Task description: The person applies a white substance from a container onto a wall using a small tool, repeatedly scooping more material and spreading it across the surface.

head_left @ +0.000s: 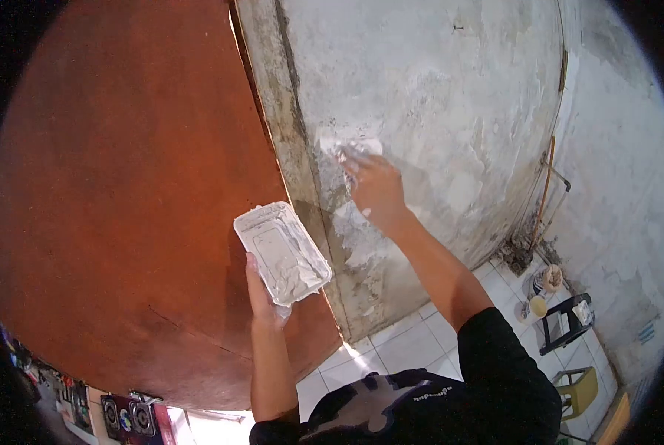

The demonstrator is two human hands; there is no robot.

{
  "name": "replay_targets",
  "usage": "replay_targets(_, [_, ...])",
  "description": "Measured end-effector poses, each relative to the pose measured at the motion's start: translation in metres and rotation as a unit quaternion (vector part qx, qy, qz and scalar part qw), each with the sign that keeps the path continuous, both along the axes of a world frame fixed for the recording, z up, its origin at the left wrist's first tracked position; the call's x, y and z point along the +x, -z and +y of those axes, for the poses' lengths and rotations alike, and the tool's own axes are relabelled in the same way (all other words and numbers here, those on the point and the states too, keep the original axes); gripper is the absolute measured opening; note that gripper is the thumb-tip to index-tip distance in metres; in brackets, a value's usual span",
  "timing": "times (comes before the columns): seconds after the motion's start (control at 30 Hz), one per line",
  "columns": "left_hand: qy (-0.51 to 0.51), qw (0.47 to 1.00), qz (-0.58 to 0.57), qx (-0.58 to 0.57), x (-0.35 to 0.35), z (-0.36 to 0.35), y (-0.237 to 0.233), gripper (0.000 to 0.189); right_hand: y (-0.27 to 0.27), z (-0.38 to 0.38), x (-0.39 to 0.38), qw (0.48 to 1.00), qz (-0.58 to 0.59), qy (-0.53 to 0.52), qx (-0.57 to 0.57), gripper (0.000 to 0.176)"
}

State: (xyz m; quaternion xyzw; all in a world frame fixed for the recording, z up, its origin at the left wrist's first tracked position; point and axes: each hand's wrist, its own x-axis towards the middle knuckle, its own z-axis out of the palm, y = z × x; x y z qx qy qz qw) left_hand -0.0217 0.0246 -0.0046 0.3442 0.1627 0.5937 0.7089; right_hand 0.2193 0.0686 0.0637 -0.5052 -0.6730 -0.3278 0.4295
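Note:
My left hand (pixel 259 288) is closed around the lower edge of a rectangular white plastic tub (pixel 247 222), its open top facing me. White putty (pixel 298 274) coats the tub's inside and lies thickest at the lower right. My right hand (pixel 376 187) is closed on a putty knife (pixel 373 145), whose wide, pale blade is against the grey plastered wall (pixel 428 96). Motion blurs the fingers and blade, and the handle is mostly hidden in the grip. White smears show on my fingers and on the wall around the blade.
A reddish-brown door panel (pixel 139 185) stands at left beside a bare concrete strip (pixel 273 89). On the tiled floor (pixel 413 345) at right are a black stool (pixel 562 326), a bucket (pixel 549 279), a pale cup (pixel 536 308) and a yellow-green chair (pixel 580 393). A gas stove (pixel 130 417) is at lower left.

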Motion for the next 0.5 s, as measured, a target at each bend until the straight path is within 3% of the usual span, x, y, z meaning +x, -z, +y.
replay_targets(0.03, [0.001, 1.000, 0.001, -0.007, 0.001, 0.000, 0.001, 0.061, 0.018, 0.002, -0.001, 0.999, -0.050, 0.002, 0.013, 0.032])
replay_targets(0.2, [0.006, 1.000, -0.001, 0.005, 0.001, 0.001, 0.003, 0.059, 0.113, 0.002, -0.007, 0.995, -0.083, 0.005, -0.050, 0.034])
replay_targets(0.37, [0.014, 1.000, 0.008, -0.001, -0.003, 0.011, 0.013, 0.059, 0.131, -0.002, -0.006, 0.987, -0.079, -0.050, -0.133, 0.032])
replay_targets(0.43, [0.014, 1.000, 0.014, -0.009, -0.003, 0.015, 0.019, 0.060, 0.118, -0.011, -0.003, 0.953, 0.138, -0.087, -0.256, 0.029])
replay_targets(0.47, [0.004, 0.999, 0.026, -0.018, -0.003, 0.015, 0.022, 0.059, 0.110, -0.018, -0.003, 0.951, 0.141, -0.087, -0.259, 0.029])
replay_targets(0.5, [-0.009, 0.999, 0.035, -0.028, -0.003, 0.016, 0.024, 0.059, 0.100, -0.024, -0.005, 0.883, 0.347, -0.184, -0.258, 0.027])
